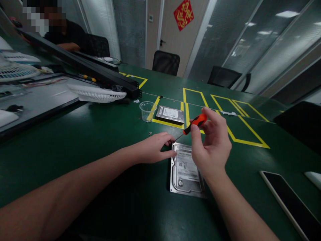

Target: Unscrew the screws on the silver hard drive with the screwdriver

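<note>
A silver hard drive (pixel 184 170) lies label-up on the green table in front of me. My left hand (pixel 152 147) rests at its top left corner, fingers curled, thumb and fingertips pinching the drive's edge. My right hand (pixel 212 142) hovers above the drive's right side, closed round a small screwdriver (pixel 194 123) with an orange and black handle. Its thin shaft points down-left toward the drive's top left corner. A second hard drive (pixel 170 114) lies farther back on yellow tape lines.
A clear plastic cup (pixel 147 110) stands left of the far drive; tiny screws (pixel 149 133) lie near it. White fan grilles (pixel 96 93) and a long black bar (pixel 82 65) sit at the left, where another person sits. A tablet (pixel 288 197) lies at right.
</note>
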`<state>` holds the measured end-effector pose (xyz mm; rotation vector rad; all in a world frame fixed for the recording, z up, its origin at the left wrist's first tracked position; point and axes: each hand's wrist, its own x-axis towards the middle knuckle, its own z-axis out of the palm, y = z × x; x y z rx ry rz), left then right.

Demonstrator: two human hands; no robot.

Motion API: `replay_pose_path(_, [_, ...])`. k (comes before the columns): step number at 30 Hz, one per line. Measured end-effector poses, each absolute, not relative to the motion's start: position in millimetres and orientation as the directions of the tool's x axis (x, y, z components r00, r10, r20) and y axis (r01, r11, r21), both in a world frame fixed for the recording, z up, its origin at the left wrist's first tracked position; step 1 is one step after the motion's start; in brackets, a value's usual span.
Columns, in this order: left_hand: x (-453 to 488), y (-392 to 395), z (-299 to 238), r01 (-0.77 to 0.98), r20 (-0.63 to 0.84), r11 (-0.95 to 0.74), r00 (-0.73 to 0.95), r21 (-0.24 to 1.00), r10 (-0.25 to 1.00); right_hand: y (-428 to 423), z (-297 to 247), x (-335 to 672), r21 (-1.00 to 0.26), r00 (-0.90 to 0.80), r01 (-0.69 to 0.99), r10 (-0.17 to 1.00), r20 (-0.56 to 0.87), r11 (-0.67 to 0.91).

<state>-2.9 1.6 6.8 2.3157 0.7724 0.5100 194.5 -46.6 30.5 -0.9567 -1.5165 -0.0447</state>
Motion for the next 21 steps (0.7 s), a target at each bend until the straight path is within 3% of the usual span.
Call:
replay_pose_path(7, [-2.9, 1.7, 7.1, 0.401, 0.148, -0.627, 0.754, 0.668, 0.64, -48.4, 31.7, 196.4, -0.49, 0.083, 0.576, 0.55, 0.831, 0.654])
replay_pose_path(14, [-3.4, 1.7, 5.2, 0.396, 0.157, -0.633, 0.755, 0.666, 0.637, -46.4, 34.2, 197.3, -0.42, 0.107, 0.672, 0.481, 0.87, 0.61])
replay_pose_path(21, [-2.5, 1.2, 8.0, 0.401, 0.147, -0.62, 0.75, 0.674, 0.645, -47.1, 31.3, 197.1, -0.504, 0.096, 0.562, 0.553, 0.828, 0.656])
